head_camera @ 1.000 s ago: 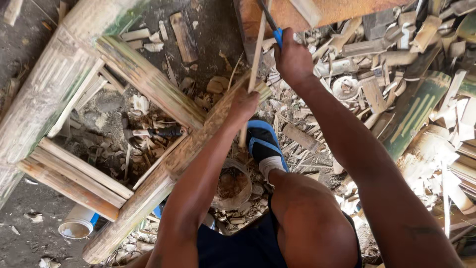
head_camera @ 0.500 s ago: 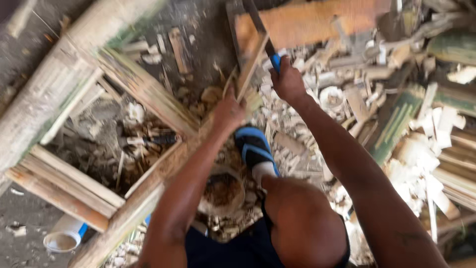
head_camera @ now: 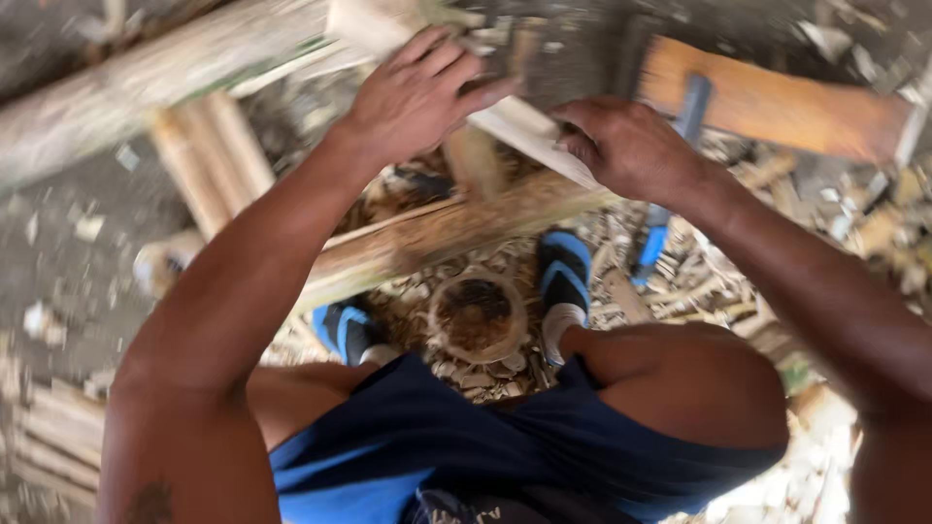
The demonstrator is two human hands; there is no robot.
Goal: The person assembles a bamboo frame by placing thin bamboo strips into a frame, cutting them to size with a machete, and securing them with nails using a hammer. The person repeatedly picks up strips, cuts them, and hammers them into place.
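Note:
The view is blurred by motion. Both my hands are raised in front of me on a pale split bamboo strip. My left hand lies over its upper part with the fingers curled on it. My right hand grips its lower end. A dark grey blade-like shape shows just above the hands, but I cannot tell what it is. Below the hands a thick split bamboo pole runs slantwise across my knees.
My feet in blue sandals stand on a litter of bamboo chips around a short round bamboo section. An orange board lies at the upper right, a large bamboo trunk at the upper left. A blue-handled tool lies beneath my right wrist.
The camera has dipped and come closer. My hands have come together on the pale strip; the right hand no longer visibly holds the blue-handled blade.

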